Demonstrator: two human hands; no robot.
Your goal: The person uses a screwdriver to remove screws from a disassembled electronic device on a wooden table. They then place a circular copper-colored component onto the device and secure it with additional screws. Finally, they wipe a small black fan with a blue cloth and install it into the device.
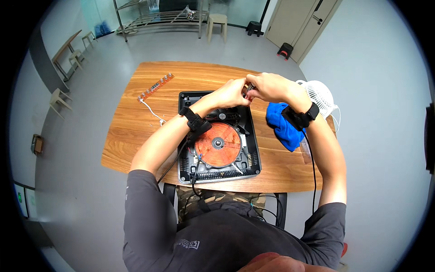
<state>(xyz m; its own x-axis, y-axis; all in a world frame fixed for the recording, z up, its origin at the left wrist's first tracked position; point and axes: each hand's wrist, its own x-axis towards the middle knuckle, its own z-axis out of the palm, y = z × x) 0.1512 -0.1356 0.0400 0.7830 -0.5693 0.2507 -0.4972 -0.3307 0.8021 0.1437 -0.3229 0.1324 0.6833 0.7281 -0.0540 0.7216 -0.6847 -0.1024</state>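
An opened induction cooker [254, 149] lies on the wooden table in front of me, its round copper coil [209, 146] exposed. Over the far right corner of its dark housing, my left hand [232, 94] and my right hand [270, 88] meet with fingers closed. A small dark, partly metallic piece [251, 86] shows between the fingertips, mostly hidden, so its kind is unclear. Below my left wrist, a dark fan [222, 116] sits inside the housing near the coil. Black straps circle both wrists, and cables hang from them.
On the left lies a narrow circuit strip [156, 86] with a white cable [152, 111]. A blue cloth [282, 130] sits right of the cooker, below a white fan [319, 96]. Stools [218, 20] and a metal rack [158, 19] stand beyond the table [131, 136].
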